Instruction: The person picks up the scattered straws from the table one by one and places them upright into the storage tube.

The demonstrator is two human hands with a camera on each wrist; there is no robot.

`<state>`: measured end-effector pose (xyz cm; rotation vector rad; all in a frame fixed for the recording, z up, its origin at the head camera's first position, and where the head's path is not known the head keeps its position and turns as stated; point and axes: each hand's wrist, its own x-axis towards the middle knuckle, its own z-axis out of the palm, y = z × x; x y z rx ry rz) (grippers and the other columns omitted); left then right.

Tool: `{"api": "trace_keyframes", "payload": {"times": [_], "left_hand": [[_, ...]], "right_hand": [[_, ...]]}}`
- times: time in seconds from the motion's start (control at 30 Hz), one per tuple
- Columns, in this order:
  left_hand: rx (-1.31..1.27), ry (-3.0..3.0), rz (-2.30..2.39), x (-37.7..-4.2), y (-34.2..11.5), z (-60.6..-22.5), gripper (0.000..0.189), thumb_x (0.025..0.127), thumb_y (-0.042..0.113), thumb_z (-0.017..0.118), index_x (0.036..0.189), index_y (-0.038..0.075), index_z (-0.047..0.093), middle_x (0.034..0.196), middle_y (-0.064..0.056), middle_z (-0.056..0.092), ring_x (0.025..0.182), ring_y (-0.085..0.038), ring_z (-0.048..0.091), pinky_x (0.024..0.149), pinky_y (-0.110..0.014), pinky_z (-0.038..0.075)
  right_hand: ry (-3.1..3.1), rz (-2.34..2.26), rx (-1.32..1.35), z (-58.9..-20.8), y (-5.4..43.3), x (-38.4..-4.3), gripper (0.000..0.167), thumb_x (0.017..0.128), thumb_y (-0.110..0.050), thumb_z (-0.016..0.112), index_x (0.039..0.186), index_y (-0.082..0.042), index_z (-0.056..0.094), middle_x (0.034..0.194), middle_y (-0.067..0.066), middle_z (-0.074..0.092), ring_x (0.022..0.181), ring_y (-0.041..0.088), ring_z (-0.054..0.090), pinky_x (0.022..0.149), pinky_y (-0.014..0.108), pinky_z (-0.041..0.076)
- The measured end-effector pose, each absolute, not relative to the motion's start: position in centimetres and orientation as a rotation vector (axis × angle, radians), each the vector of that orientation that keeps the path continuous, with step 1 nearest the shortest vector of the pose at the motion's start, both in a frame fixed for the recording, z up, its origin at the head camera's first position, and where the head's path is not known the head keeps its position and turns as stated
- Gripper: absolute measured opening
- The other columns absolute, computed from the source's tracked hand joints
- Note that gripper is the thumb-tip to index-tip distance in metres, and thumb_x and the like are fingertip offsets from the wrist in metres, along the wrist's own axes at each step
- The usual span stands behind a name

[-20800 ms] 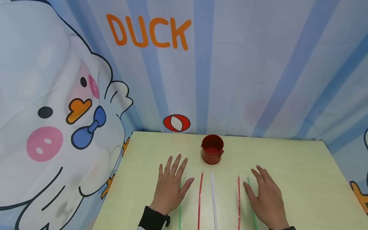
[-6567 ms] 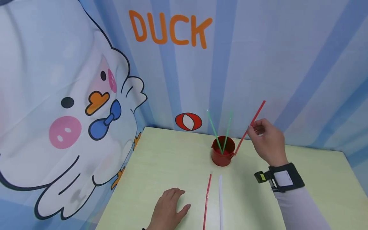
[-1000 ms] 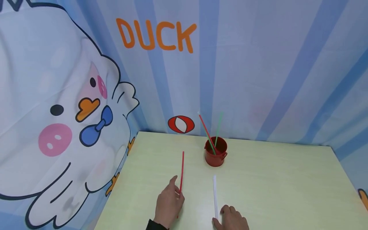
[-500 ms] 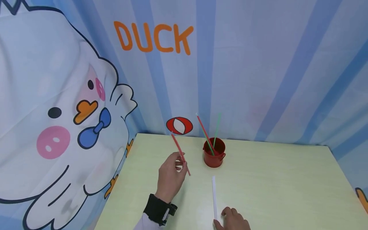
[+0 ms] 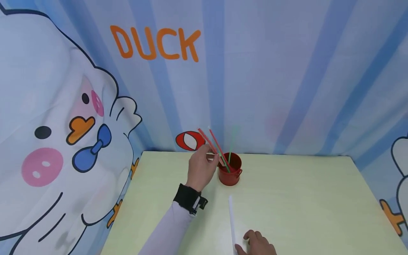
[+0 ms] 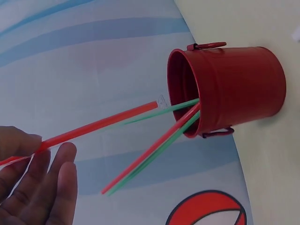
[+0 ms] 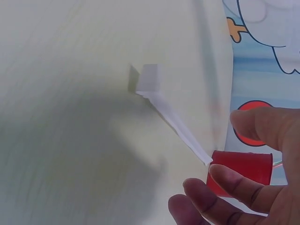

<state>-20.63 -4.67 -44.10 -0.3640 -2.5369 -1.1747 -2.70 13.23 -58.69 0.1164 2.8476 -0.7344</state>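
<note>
So the left hand (image 5: 201, 166) is up at the red bucket (image 5: 229, 174), fingers (image 6: 28, 146) pinched together on a red straw (image 6: 98, 125); the straw's far tip sits right at the bucket's rim, about 10 o'clock from the bucket in the head view, not clearly inside yet; the bucket stands upright on the pale green surface (image 5: 302, 198) near the back edge, with a green straw (image 5: 231, 141) and another red straw (image 5: 220, 147) leaning out of it toward 11 o'clock; the right hand (image 5: 256, 244) is down at 6 o'clock, loosely curled fingers (image 7: 234, 187) apart and holding nothing, resting just beside the near end of a white straw (image 5: 231, 221) that lies flat on the surface, pointing at the bucket; duck-print curtain (image 5: 79, 117) behind it all.
</note>
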Motion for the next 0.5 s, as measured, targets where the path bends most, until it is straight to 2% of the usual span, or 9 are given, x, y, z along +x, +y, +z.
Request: {"api": "trace_keyframes", "payload": {"times": [0.17,0.3,0.4,0.5], "left_hand": [[-0.367,-2.591,-1.266,-22.9,-3.2,-44.8,0.014,0.100,0.016,0.069,0.113,0.010,0.069,0.110,-0.007,0.073,0.097,-0.021,0.076,0.078,-0.033,0.063],[-0.336,-2.737,-1.248,-24.4,-1.8,-46.1,0.034,0.098,0.018,0.073,0.129,0.008,0.065,0.112,-0.010,0.070,0.097,-0.023,0.072,0.072,-0.031,0.061],[-0.320,-2.835,-1.185,-25.0,-1.1,-47.1,0.059,0.096,0.027,0.076,0.146,0.006,0.054,0.127,-0.014,0.066,0.109,-0.027,0.070,0.085,-0.037,0.062],[-0.322,-2.842,-1.146,-25.2,-0.7,-47.3,0.079,0.094,0.034,0.078,0.157,0.004,0.040,0.140,-0.017,0.059,0.122,-0.032,0.064,0.098,-0.045,0.059]], "right_hand": [[2.837,-0.748,0.134,-58.2,13.2,-2.4,0.038,0.084,-0.048,0.079,0.092,-0.016,0.061,0.081,-0.004,0.054,0.069,0.014,0.051,0.061,0.035,0.043],[2.824,-0.753,0.164,-57.9,13.3,-2.3,0.038,0.084,-0.049,0.079,0.093,-0.016,0.061,0.082,-0.004,0.054,0.070,0.014,0.050,0.062,0.035,0.043],[2.844,-0.771,0.169,-57.9,13.5,-2.1,0.037,0.084,-0.048,0.079,0.092,-0.016,0.061,0.081,-0.004,0.054,0.070,0.013,0.051,0.062,0.034,0.042],[2.871,-0.782,0.165,-58.0,13.8,-1.9,0.037,0.083,-0.048,0.079,0.092,-0.017,0.061,0.080,-0.005,0.054,0.069,0.013,0.050,0.061,0.034,0.042]]}}
